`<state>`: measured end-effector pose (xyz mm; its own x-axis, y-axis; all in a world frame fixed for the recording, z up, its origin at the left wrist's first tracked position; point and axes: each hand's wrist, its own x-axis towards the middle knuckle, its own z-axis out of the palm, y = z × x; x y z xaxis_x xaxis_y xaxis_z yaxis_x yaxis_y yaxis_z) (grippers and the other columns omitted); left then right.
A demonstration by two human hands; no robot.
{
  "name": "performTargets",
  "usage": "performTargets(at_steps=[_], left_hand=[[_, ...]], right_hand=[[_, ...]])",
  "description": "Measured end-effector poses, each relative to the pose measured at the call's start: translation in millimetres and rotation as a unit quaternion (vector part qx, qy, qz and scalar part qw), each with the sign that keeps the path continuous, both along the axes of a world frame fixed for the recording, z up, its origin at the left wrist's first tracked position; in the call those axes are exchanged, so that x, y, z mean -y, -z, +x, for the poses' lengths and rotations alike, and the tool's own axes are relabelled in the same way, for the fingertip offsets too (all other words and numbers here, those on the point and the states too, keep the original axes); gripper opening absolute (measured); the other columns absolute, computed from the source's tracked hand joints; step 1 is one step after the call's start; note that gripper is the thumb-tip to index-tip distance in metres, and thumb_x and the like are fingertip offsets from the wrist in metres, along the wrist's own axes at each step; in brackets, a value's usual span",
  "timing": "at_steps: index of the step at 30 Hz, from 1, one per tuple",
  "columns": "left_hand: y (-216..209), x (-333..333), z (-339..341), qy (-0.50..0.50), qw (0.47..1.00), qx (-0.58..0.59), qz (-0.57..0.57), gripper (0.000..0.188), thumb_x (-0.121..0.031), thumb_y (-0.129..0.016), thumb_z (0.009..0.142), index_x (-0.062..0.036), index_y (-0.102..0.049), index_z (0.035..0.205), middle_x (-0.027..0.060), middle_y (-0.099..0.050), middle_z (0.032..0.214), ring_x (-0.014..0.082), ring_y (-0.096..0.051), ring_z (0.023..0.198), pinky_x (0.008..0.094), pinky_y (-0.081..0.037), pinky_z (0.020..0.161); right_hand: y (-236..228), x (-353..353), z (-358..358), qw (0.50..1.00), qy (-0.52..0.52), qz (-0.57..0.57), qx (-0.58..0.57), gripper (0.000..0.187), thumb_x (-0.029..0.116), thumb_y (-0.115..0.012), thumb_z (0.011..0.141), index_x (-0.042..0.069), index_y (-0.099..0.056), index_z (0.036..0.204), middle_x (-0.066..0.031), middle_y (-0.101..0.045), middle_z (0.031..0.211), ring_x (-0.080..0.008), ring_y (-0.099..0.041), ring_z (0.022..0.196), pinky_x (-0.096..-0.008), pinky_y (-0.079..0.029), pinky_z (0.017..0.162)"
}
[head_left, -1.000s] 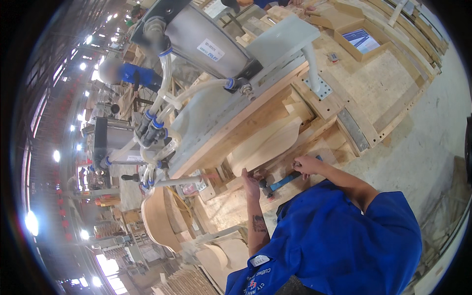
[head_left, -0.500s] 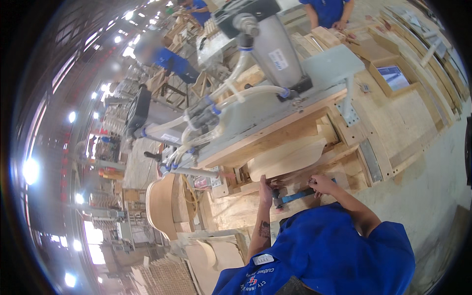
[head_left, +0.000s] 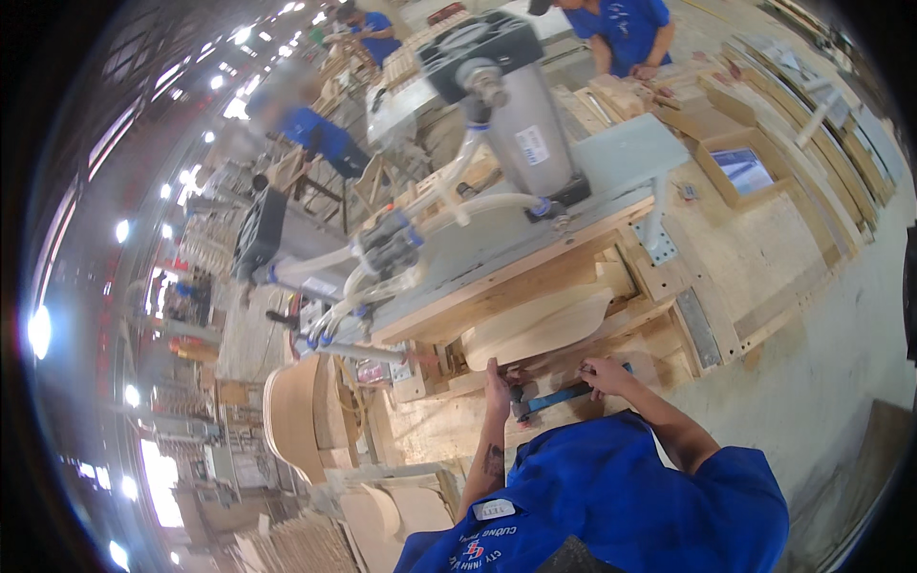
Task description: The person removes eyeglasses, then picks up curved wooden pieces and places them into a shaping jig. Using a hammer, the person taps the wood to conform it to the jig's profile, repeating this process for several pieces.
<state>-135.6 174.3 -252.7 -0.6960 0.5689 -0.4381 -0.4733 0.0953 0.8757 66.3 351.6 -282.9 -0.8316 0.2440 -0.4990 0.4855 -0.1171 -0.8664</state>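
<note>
Fingers of left hand (head_left: 497, 380) extended, tips touching lower edge of curved plywood piece (head_left: 540, 325) directly above. Right hand (head_left: 604, 374) fingers wrapped around blue-handled hammer (head_left: 552, 397); hammer head lies between both hands. Wooden press jig (head_left: 535, 267) clamps plywood from above.

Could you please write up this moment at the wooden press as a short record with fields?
Setting: workshop floor with a wooden press jig under a grey cylinder
Left hand: fingers up against the jig's lower edge, below a curved plywood piece
Right hand: closed on the blue handle of a hammer
Hammer head: dark, lying between the two hands
Nearby: stacked bent plywood shells at left
Others: people in blue shirts at benches behind
</note>
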Motion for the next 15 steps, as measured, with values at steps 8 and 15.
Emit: performTargets(at_steps=[8, 15], left_hand=[[-9.2, -3.7, 0.5, 0.049, 0.998, -0.032, -0.008, 0.064, -0.058, -0.032, 0.102, -0.0035, -0.061, 0.118, 0.012, -0.073, 0.092, 0.0258, -0.07, 0.082, 0.036, -0.048, 0.074], [-9.9, -0.5, -5.9, 0.082, 0.996, -0.017, 0.005, 0.063, -0.056, -0.031, 0.103, -0.0029, -0.06, 0.119, 0.013, -0.073, 0.095, 0.0256, -0.071, 0.084, 0.034, -0.048, 0.073]], right_hand=[[-2.7, -0.8, 3.2, 1.0, 0.015, 0.024, 0.009, 0.027, 0.021, -0.052, 0.097, 0.002, -0.058, 0.117, -0.014, -0.069, 0.095, -0.0215, -0.072, 0.06, -0.0318, -0.057, 0.052], [-3.2, 1.9, 0.1, 0.999, 0.035, 0.029, 0.015, 0.027, 0.019, -0.052, 0.097, 0.003, -0.058, 0.118, -0.0138, -0.069, 0.093, -0.0212, -0.072, 0.059, -0.0322, -0.058, 0.051]])
